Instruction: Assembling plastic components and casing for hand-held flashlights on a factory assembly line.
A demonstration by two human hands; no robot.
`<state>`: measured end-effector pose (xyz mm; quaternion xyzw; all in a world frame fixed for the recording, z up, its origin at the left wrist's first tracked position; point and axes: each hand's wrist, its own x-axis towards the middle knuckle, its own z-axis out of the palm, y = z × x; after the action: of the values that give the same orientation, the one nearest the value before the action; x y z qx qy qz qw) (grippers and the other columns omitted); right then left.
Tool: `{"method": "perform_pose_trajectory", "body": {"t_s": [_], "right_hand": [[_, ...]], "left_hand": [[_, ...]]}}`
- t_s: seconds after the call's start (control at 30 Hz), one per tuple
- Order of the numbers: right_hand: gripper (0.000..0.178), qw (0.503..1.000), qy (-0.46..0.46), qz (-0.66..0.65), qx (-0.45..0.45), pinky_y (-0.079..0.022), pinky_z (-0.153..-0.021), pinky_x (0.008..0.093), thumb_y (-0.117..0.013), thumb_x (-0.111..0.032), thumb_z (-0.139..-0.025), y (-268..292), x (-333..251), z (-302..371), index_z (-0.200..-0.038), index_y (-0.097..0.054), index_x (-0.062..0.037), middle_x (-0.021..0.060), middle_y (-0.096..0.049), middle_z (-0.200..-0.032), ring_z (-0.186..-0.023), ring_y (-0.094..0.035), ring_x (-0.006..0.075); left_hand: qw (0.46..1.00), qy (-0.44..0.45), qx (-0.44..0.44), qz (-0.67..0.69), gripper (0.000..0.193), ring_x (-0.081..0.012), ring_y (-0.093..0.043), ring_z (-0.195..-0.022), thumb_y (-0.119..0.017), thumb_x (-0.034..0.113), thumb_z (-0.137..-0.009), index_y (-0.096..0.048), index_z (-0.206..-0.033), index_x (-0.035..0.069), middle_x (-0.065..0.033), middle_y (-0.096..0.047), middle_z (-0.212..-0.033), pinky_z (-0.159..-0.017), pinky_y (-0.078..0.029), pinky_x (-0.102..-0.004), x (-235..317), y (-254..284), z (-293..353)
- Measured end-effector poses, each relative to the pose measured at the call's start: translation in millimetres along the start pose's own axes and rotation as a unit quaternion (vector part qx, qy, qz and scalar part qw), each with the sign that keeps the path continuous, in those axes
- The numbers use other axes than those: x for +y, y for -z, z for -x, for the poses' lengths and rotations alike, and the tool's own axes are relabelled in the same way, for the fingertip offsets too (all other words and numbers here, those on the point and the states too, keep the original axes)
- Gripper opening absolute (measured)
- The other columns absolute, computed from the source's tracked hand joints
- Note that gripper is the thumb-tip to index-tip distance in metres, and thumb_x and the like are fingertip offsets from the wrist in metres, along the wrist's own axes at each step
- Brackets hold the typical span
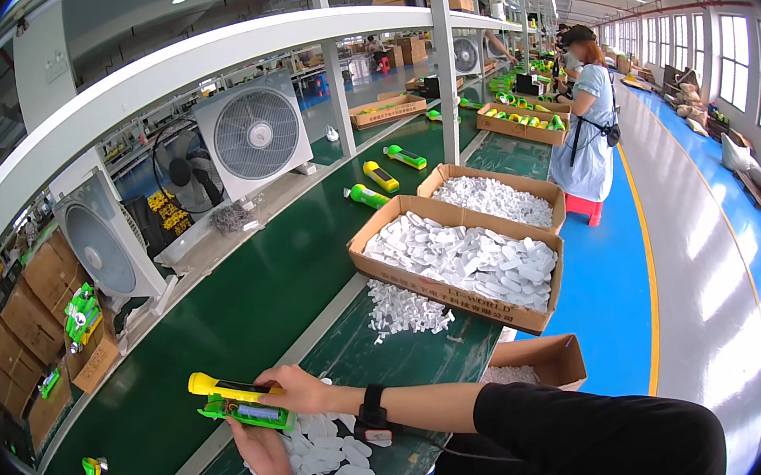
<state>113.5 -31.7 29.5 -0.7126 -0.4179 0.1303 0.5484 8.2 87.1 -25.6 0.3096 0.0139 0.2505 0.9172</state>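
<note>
Both hands on the green-yellow torch [235, 402] at the desk's [393, 349] near edge: left grip [259, 448] closed underneath, right grip [293, 388] closed on top, white covers [334, 449] just beside

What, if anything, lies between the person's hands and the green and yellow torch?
Nothing visible does. The right hand rests on top of the torch and the left hand touches it from beneath.

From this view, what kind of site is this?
Most likely a factory assembly line: a long green conveyor belt, cardboard boxes of white plastic parts, and both hands on a green and yellow flashlight.
</note>
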Motion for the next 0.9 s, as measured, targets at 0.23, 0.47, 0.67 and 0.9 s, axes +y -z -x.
{"method": "perform_pose_trajectory", "body": {"t_s": [0.23, 0.47, 0.67, 0.9], "right_hand": [[0.034, 0.972, -0.005, -0.226, -0.054, -0.049, -0.088, 0.0302, -0.062, -0.009, -0.087, -7, 28, 2, -0.115, -0.056, 0.0101, 0.0158, -0.064, -0.105, -0.095, -0.062, 0.0177], [0.035, 0.979, -0.010, -0.191, -0.073, -0.050, -0.085, 0.0299, -0.064, -0.012, -0.087, -13, 9, 3, -0.114, -0.057, 0.0087, 0.0161, -0.066, -0.101, -0.094, -0.063, 0.0176], [0.036, 0.987, 0.001, -0.160, -0.022, -0.051, -0.073, 0.0274, -0.063, -0.019, -0.089, 9, 15, 7, -0.112, -0.059, 0.0089, 0.0121, -0.068, -0.094, -0.082, -0.063, 0.0124], [0.034, 0.977, -0.059, -0.187, -0.083, -0.049, -0.079, 0.0270, -0.059, -0.016, -0.091, -7, -5, 12, -0.115, -0.056, 0.0090, 0.0128, -0.066, -0.100, -0.089, -0.062, 0.0141]], "left_hand": [[1.000, -0.022, -0.016, -0.004, 0.049, -0.0222, -0.044, -0.121, -0.040, 0.039, -0.099, -0.038, -0.134, 0.005, -0.0098, -0.047, -0.130, -0.106, -0.031, -0.0376, -6, 3, -5], [0.996, -0.077, -0.041, -0.020, 0.053, -0.0242, -0.045, -0.121, -0.043, 0.041, -0.096, -0.036, -0.135, 0.005, -0.0112, -0.048, -0.129, -0.106, -0.033, -0.0410, 2, 10, -1], [0.999, -0.044, 0.014, 0.024, 0.052, -0.0282, -0.045, -0.122, -0.040, 0.040, -0.097, -0.035, -0.134, 0.003, -0.0152, -0.048, -0.129, -0.106, -0.033, -0.0433, -16, -11, -13], [0.998, -0.058, 0.029, 0.018, 0.050, -0.0288, -0.046, -0.120, -0.037, 0.037, -0.099, -0.035, -0.133, 0.001, -0.0175, -0.048, -0.129, -0.105, -0.035, -0.0429, 1, 1, -2]]}}
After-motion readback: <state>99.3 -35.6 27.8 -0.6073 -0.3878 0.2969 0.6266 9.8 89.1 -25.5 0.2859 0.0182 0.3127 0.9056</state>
